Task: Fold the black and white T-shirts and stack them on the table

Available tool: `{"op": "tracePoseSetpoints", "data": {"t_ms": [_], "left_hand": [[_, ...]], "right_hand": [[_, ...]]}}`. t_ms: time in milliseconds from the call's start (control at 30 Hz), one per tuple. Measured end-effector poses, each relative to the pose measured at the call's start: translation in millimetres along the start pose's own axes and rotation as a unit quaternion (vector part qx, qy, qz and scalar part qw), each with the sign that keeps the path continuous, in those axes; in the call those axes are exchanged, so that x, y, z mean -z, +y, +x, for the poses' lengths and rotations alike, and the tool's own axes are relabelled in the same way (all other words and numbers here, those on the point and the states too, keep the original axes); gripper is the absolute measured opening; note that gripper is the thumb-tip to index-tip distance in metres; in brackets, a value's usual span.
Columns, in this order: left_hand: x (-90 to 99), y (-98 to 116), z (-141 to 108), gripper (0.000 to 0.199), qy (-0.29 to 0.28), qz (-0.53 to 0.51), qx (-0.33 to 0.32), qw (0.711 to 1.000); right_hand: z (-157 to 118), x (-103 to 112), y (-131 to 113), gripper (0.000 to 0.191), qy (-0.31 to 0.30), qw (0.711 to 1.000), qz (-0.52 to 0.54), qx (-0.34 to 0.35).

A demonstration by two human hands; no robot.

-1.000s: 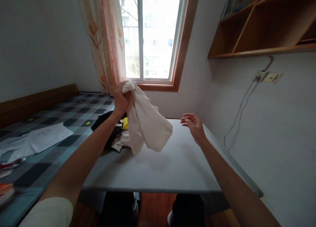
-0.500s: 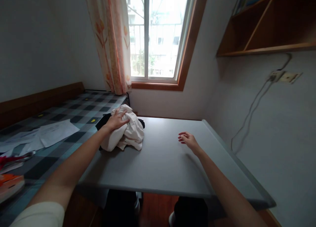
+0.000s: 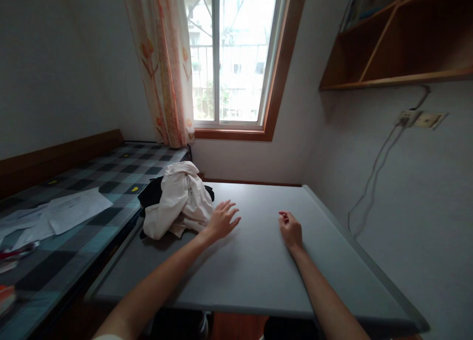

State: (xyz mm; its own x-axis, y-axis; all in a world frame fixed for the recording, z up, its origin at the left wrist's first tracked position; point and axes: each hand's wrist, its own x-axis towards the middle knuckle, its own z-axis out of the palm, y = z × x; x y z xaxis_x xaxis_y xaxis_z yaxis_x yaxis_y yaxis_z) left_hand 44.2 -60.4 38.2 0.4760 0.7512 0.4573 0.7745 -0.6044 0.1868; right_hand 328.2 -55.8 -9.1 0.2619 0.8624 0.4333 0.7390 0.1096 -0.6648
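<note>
A crumpled white cloth (image 3: pixel 181 197) lies heaped at the left side of the grey table (image 3: pixel 258 290), with a black cloth (image 3: pixel 151 193) showing behind and beneath it. My left hand (image 3: pixel 222 220) is just right of the white cloth, over the tabletop, its fingers spread and nothing in them. My right hand (image 3: pixel 290 229) is at the right half of the table with its fingers curled closed; nothing shows in it.
On the left, a bed with a checked sheet (image 3: pixel 84 170) holds papers (image 3: pixel 74 209) and a red-handled item (image 3: pixel 18 251). Behind the table are a curtain (image 3: pixel 172 84) and a window. A wooden shelf (image 3: pixel 391 81) and a cable (image 3: pixel 373 175) are on the right wall.
My left hand has let go of the white cloth and moved right, over the tabletop. My right hand has shifted slightly right and nearer, and its fingers have curled closed.
</note>
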Motion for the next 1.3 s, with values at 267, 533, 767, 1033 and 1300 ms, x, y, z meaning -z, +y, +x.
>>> {"op": "tracePoseSetpoints", "data": {"t_ms": [267,533,767,1033,1300], "left_hand": [[-42.1,10,-17,0.065,-0.101,0.008,0.078,0.992],[-41.5,6,-21,0.063,-0.119,0.015,0.079,0.990],[-40.8,6,-23,0.062,-0.116,0.011,0.080,0.990],[-41.3,5,-23,0.062,-0.117,0.012,0.076,0.990],[-41.1,6,-23,0.062,-0.120,0.014,0.078,0.990]], "right_hand": [[-9,-9,-13,0.055,-0.084,0.955,-0.283,0.032],[-8,-14,-12,0.071,-0.181,0.925,-0.332,-0.034],[-6,-12,-15,0.070,-0.217,0.913,-0.341,-0.045],[-7,-12,-16,0.069,-0.209,0.917,-0.337,-0.036],[-7,-11,-16,0.069,-0.212,0.917,-0.336,-0.038]]}}
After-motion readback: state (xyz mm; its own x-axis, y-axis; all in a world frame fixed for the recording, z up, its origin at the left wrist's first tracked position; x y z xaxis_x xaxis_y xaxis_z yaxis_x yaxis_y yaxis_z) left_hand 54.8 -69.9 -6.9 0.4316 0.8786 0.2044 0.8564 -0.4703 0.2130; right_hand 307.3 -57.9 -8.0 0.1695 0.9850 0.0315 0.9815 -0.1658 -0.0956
